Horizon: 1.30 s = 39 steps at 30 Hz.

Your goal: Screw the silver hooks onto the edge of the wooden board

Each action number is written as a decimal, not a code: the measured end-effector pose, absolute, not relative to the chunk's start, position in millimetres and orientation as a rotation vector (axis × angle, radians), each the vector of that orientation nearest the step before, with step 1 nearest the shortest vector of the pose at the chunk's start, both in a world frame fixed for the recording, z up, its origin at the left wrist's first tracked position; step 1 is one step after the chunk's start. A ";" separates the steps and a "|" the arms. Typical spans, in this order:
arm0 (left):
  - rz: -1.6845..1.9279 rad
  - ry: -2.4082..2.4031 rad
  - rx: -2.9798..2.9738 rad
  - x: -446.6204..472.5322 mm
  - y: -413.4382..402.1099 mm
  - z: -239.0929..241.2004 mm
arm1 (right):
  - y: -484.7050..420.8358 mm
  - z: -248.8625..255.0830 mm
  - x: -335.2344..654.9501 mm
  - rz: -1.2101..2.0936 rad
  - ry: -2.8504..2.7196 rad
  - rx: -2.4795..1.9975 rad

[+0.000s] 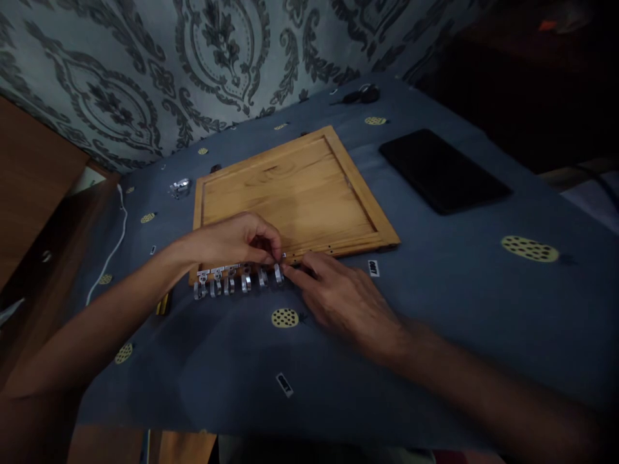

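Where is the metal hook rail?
In the head view, the metal hook rail lies left of centre along the near edge of the wooden panel, under the left hand, right hand at its right end.

A black tablet (443,169) lies on the blue spotted cloth (483,290). At the cloth's left edge trails a white cable (113,248), with a small metal fitting (179,187) near it.

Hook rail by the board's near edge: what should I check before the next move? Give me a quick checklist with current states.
1. Hook rail lying along the near edge of the wooden board: ok.
2. Left hand over the rail's right end: ok.
3. Right hand fingers touching that same end: ok.
4. Firm grip on the rail: cannot tell, blurred.
5. Anything small held between the fingers: cannot tell.
6. Black slab apart from both hands: ok.
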<state>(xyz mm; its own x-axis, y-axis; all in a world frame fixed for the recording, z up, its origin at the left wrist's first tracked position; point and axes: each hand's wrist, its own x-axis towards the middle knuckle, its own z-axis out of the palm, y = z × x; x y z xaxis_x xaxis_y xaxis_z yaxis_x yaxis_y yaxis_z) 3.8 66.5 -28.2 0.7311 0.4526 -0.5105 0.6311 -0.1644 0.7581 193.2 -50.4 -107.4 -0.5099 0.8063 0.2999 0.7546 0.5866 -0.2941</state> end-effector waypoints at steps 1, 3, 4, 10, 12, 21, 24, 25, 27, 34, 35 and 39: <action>-0.195 0.846 1.809 3.5 66.7 -29.5 | -50.4 -107.3 193.3 0.176 -2.415 -1.253; -0.198 0.838 1.814 3.1 67.0 -32.1 | -50.4 -107.2 193.6 0.177 -2.408 -1.248; -0.202 0.835 1.812 3.0 67.0 -33.2 | -50.4 -107.2 193.6 0.177 -2.406 -1.246; -0.168 0.838 1.810 2.5 65.3 -35.7 | -50.2 -107.0 193.2 0.161 -2.421 -1.249; -0.163 0.861 1.785 3.2 64.4 -35.3 | -50.3 -107.0 193.1 0.157 -2.425 -1.253; -0.099 0.902 1.788 4.1 63.5 -38.4 | -51.1 -105.5 193.1 0.167 -2.425 -1.266; -0.112 0.906 1.818 3.3 63.3 -37.9 | -51.1 -105.8 192.4 0.177 -2.424 -1.265; -0.115 0.906 1.825 3.4 63.0 -37.1 | -51.1 -105.9 192.3 0.180 -2.422 -1.265; -0.126 0.908 1.838 3.9 62.2 -35.2 | -51.2 -105.7 192.2 0.187 -2.417 -1.270; -0.119 0.946 1.832 4.7 59.3 -33.1 | -50.5 -101.6 193.5 0.236 -2.440 -1.285; -0.117 0.945 1.826 4.7 59.1 -33.6 | -50.3 -101.3 193.4 0.239 -2.443 -1.285; -0.117 0.939 1.813 5.5 59.0 -35.3 | -49.7 -101.6 192.1 0.243 -2.452 -1.293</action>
